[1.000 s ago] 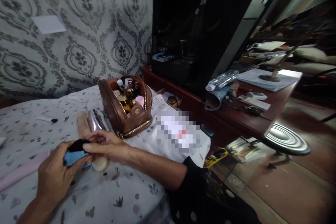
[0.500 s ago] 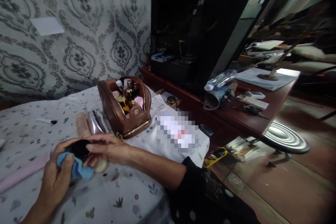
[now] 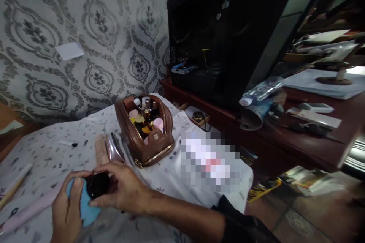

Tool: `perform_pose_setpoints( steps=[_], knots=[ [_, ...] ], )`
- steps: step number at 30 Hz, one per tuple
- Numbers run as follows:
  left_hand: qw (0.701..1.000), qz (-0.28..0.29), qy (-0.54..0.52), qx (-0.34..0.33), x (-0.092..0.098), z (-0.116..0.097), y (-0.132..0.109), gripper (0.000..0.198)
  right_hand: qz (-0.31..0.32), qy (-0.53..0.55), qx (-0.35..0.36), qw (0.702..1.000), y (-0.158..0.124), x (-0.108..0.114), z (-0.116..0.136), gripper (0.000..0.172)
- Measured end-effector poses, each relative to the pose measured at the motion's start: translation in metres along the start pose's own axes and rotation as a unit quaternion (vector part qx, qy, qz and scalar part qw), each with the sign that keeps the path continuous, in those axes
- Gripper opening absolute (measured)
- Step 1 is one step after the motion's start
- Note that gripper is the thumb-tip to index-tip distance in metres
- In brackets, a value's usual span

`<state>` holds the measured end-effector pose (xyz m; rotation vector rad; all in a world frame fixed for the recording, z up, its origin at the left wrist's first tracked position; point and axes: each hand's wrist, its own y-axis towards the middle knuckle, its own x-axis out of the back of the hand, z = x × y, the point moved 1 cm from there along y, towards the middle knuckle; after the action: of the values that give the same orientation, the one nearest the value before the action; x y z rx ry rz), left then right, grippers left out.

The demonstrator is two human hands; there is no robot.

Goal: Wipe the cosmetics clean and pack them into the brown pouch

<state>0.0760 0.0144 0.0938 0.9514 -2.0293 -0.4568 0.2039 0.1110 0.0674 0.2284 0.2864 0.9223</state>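
My left hand (image 3: 66,205) is closed around a light blue cloth (image 3: 90,212), pressed to the side of a small black round object (image 3: 98,185). The fingers and thumb of my right hand (image 3: 128,188) grip that black object from the other side; its exact kind is hard to make out. Just beyond my hands lie a beige tube (image 3: 100,148) and a shiny silver-pink tube (image 3: 114,147). An unzipped brown cosmetic bag (image 3: 151,157) stands behind them, holding several bottles and jars, among them a pink-capped one (image 3: 158,123).
A long pink object (image 3: 34,210) and a wooden-handled item (image 3: 17,185) lie on the patterned sheet (image 3: 71,159) at left, with a small white-and-black item (image 3: 68,144) farther back. A large black television (image 3: 211,45) and a plastic bottle (image 3: 262,90) stand on the dark red cabinet at right.
The view has swung left. The black object has turned between my hands, and the cloth now lies against its side. A pale round thing under my right hand has gone out of sight.
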Motion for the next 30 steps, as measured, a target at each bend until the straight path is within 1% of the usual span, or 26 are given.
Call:
perform_pose_setpoints(
  steps=[2, 4, 5, 6, 8, 9, 11, 12, 13, 14, 15, 17, 19, 21, 24, 26, 28, 30],
  knots=[
    [1.000, -0.004, 0.009, 0.017, -0.002, -0.012, 0.007, 0.036, -0.003, -0.052, 0.034, 0.998, -0.003, 0.011, 0.014, 0.061],
    [1.000, 0.003, 0.022, -0.005, -0.005, -0.025, 0.017, 0.030, 0.005, -0.080, 0.043, 0.996, -0.008, 0.026, 0.034, 0.054],
    [0.999, 0.010, 0.032, -0.032, -0.008, -0.032, 0.024, 0.026, 0.000, -0.087, 0.044, 0.995, -0.011, 0.036, 0.046, 0.051],
    [0.996, 0.019, 0.043, -0.074, -0.011, -0.039, 0.030, 0.022, -0.002, -0.090, 0.041, 0.995, -0.013, 0.046, 0.058, 0.047],
    [0.977, 0.046, 0.065, -0.196, -0.020, -0.053, 0.043, 0.019, -0.026, -0.059, 0.052, 0.997, -0.015, 0.070, 0.083, 0.046],
    [0.958, 0.063, 0.079, -0.269, -0.025, -0.059, 0.049, 0.025, -0.048, -0.041, 0.062, 0.996, -0.013, 0.082, 0.095, 0.044],
    [0.901, 0.101, 0.140, -0.398, -0.035, -0.067, 0.056, 0.043, -0.107, -0.057, 0.086, 0.989, -0.003, 0.105, 0.114, 0.038],
    [0.870, 0.118, 0.180, -0.443, -0.040, -0.069, 0.058, 0.049, -0.133, -0.092, 0.100, 0.982, 0.005, 0.116, 0.122, 0.036],
    [0.843, 0.132, 0.219, -0.472, -0.045, -0.069, 0.060, 0.052, -0.139, -0.138, 0.107, 0.975, 0.013, 0.125, 0.128, 0.036],
    [0.823, 0.140, 0.250, -0.490, -0.048, -0.068, 0.060, 0.052, -0.132, -0.194, 0.105, 0.967, 0.023, 0.131, 0.133, 0.034],
    [0.811, 0.143, 0.269, -0.499, -0.050, -0.066, 0.059, 0.051, -0.117, -0.257, 0.096, 0.955, 0.032, 0.136, 0.135, 0.033],
    [0.808, 0.135, 0.278, -0.502, -0.052, -0.062, 0.057, 0.048, -0.058, -0.392, 0.064, 0.916, 0.049, 0.141, 0.136, 0.030],
    [0.813, 0.120, 0.273, -0.501, -0.051, -0.059, 0.054, 0.047, 0.012, -0.508, 0.035, 0.861, 0.062, 0.139, 0.133, 0.029],
    [0.816, 0.112, 0.268, -0.500, -0.050, -0.058, 0.053, 0.048, 0.082, -0.582, 0.018, 0.809, 0.071, 0.133, 0.129, 0.028],
    [0.817, 0.107, 0.262, -0.502, -0.050, -0.059, 0.053, 0.046, 0.189, -0.630, -0.004, 0.753, 0.082, 0.121, 0.124, 0.025],
    [0.818, 0.107, 0.255, -0.504, -0.051, -0.060, 0.053, 0.042, 0.250, -0.646, -0.024, 0.720, 0.088, 0.115, 0.122, 0.022],
    [0.820, 0.108, 0.248, -0.505, -0.052, -0.060, 0.053, 0.041, 0.289, -0.652, -0.043, 0.700, 0.093, 0.110, 0.119, 0.022],
    [0.826, 0.107, 0.242, -0.498, -0.052, -0.060, 0.053, 0.041, 0.317, -0.647, -0.053, 0.691, 0.098, 0.107, 0.115, 0.023]
  ],
)
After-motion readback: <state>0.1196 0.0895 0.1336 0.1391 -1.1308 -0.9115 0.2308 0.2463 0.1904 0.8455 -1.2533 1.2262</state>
